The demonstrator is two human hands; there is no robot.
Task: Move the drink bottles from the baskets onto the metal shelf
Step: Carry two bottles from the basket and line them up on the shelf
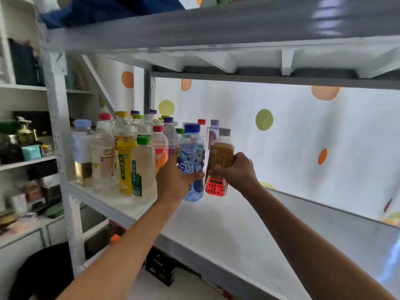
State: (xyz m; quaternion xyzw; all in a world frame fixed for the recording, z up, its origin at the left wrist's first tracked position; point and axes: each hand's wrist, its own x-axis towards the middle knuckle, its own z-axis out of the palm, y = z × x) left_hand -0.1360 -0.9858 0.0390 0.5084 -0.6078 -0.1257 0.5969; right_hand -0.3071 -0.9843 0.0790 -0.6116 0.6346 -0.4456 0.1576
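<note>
Left arm: bare forearm reaches up from the lower left, extended toward the middle tier of the metal shelf (227,221).
Left hand (173,178): palm turned inward, fingers and thumb curled round the lower body of the blue-capped bottle (191,161); grip sits below the label's mid-height.
Blue-capped bottle: upright, clear plastic with a blue pictorial label and pale liquid; its base is at or just above the shelf surface, contact cannot be confirmed.
Right arm: bare forearm enters from the lower right, angled up and leftward, wrist slightly bent.
Right hand (237,169): fingers wrapped round the middle of the grey-capped bottle (219,161) from its right side; knuckles face the camera.
Grey-capped bottle: tilted slightly left at the top, brown liquid above, red patterned band near the base; it is just beside the blue-capped bottle, to its right.
Stocked bottles: a dense cluster stands at the left end of the same tier, including a yellow bottle (125,163), a green-capped bottle (141,167) at the front edge, and a red-capped bottle (159,146) directly left of the left hand.
Shelf surface: white, bare to the right of the held bottles.
Backdrop: white cloth with orange and green dots (264,119) behind the tier.
Adjacent unit: white cabinet shelves (26,162) at far left carry assorted small items, blurred.
</note>
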